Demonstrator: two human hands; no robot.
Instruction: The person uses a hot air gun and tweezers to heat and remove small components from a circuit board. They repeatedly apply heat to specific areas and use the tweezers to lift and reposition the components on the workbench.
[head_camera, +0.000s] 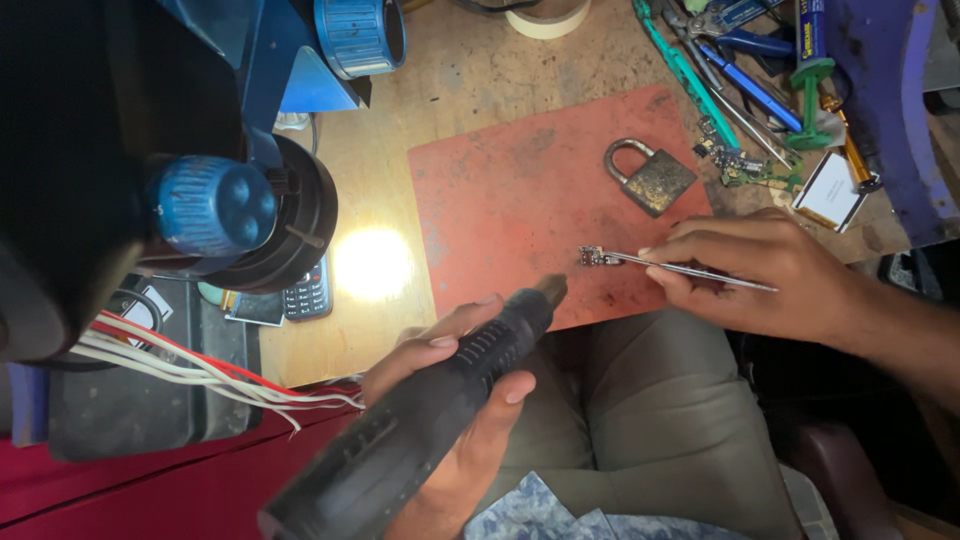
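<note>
Nearest to the camera, the black hot-air handpiece (430, 400) lies slanted in the left hand (450, 400), whose fingers are wrapped around its ribbed body, with the nozzle end pointing up toward the lower edge of the red mat (520, 200); this mat covers the middle of the wooden workbench (450, 80) and is worn and stained; at the left side stands a big dark microscope (180, 200) with blue knobs, and under it a round bright spot of light falls on the wood, just beside a small keypad phone (308, 292); a bundle of red and white wires (200, 365) runs across the lower left corner; the right hand (760, 265) rests at the right edge of the mat and pinches thin metal tweezers (690, 268) between thumb and fingers; the tweezer tips hold a tiny circuit board (598, 257), which sits on the mat, near the nozzle but apart from it; above the tweezers a brass padlock (650, 178), closed, lies on the mat; at the top right corner are blue-handled tools (745, 75) and a green strip of board, well apart from both hands; a roll of tape (548, 18) is at the top edge.
</note>
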